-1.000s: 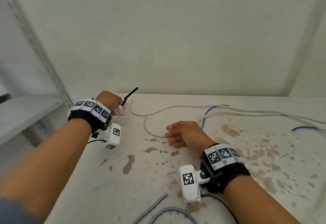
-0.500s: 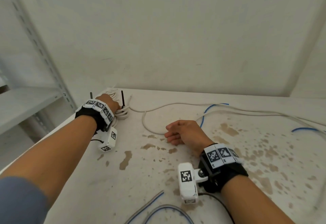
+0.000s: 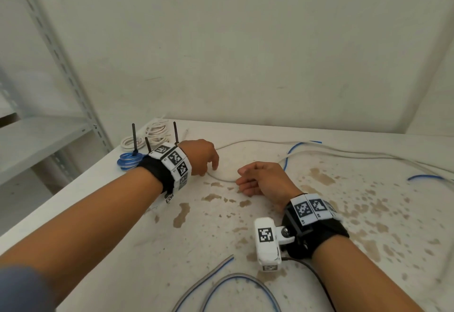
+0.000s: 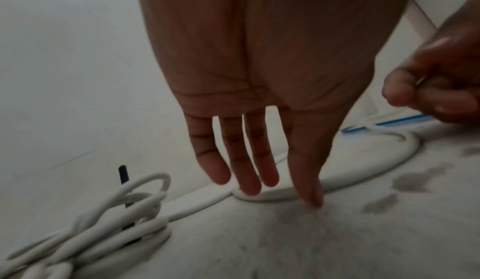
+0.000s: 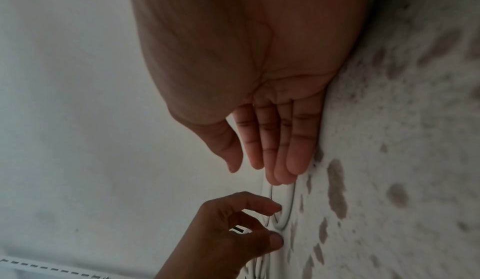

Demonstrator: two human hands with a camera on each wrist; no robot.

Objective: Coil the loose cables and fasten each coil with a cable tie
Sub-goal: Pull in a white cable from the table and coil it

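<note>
Here the loose white cable (image 3: 222, 177) curves on the table (image 3: 319, 238) between both hands, under the left hand's (image 3: 200, 157) slack fingertips (image 4: 249, 189); the right hand (image 3: 264, 180) rests relaxed, empty. Wristband markers carry no readable text.

A plain off-white wall (image 3: 245, 41) rises behind the white tabletop (image 3: 208, 238), bare but for a few faint scuffs, and it meets a second wall (image 3: 437, 95) at a corner on the far right. The tabletop is mottled with brownish stains (image 3: 321, 176), thickest toward its right half, and its back edge sits against the wall. To the left stands a pale grey metal shelving unit (image 3: 36, 137), its perforated upright (image 3: 61, 58) slanting across the view beside a flat shelf, and the whole scene lies in soft, even light without hard shadows.
</note>
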